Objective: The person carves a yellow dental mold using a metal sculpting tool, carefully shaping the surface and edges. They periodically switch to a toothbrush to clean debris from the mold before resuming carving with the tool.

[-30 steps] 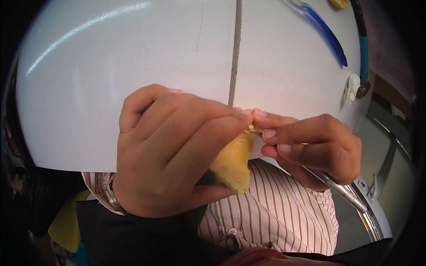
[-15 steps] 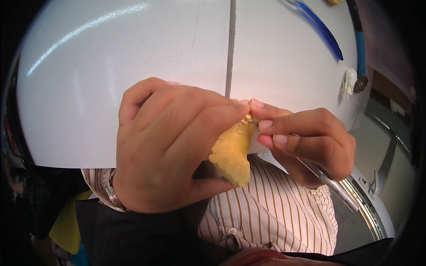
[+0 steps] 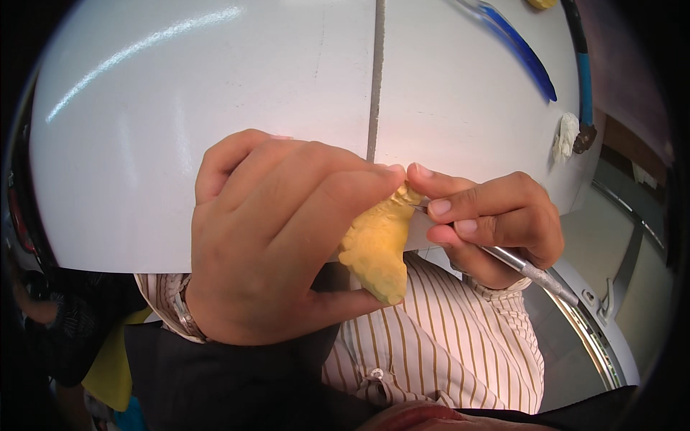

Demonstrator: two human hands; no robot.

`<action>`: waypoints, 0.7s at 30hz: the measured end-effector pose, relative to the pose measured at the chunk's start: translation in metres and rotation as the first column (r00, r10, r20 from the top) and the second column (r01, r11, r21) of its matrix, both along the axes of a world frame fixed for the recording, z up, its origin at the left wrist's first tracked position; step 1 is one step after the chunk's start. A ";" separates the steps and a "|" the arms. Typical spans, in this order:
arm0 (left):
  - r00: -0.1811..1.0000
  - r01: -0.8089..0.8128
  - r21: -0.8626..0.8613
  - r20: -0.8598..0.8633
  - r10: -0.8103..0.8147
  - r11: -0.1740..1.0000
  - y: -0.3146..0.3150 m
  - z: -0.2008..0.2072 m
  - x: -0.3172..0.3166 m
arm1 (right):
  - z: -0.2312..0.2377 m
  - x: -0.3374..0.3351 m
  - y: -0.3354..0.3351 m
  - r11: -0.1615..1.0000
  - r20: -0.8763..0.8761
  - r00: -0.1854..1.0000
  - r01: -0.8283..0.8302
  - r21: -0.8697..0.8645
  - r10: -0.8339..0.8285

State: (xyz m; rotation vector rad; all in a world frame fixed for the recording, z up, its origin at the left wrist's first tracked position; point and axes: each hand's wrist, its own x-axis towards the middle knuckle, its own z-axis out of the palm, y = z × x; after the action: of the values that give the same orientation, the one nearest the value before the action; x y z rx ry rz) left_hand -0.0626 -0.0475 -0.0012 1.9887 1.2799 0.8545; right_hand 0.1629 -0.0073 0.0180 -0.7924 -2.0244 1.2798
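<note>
Just above the roomy tabletop's edge, left grip pinches yellow piece, right grip pinches metal tool.

The yellow piece looks like matt, chalky plaster, rough and lumpy all over. The tool is bare metal, smooth and shiny along the shaft, finely knurled toward the far end. The tabletop is smooth and glossy, mirroring a bright streak of light; the grey seam across it is dull. The shirt is matt, creased cloth with a smooth, glossy button. The blue strip looks like shiny plastic. The white wad is crumpled and matt, either paper or cloth.
</note>
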 end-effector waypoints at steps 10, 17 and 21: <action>1.000 -0.009 0.020 0.028 0.009 1.000 -0.002 -0.003 -0.001 | -0.002 -0.005 -0.004 0.999 -0.027 0.999 0.041 -0.001 -0.041; 1.000 0.009 0.014 0.021 -0.010 1.000 0.001 -0.001 -0.002 | -0.005 -0.004 -0.001 0.999 -0.058 0.998 0.035 0.010 -0.034; 1.000 -0.005 0.017 0.017 0.005 1.000 -0.002 -0.003 -0.001 | -0.012 0.000 0.000 1.000 -0.115 0.993 0.008 -0.017 -0.010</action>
State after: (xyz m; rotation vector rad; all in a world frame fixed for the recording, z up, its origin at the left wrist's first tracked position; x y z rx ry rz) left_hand -0.0636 -0.0493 -0.0038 1.9883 1.2730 0.8857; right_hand 0.1625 -0.0070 0.0062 -0.7174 -1.9195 1.3079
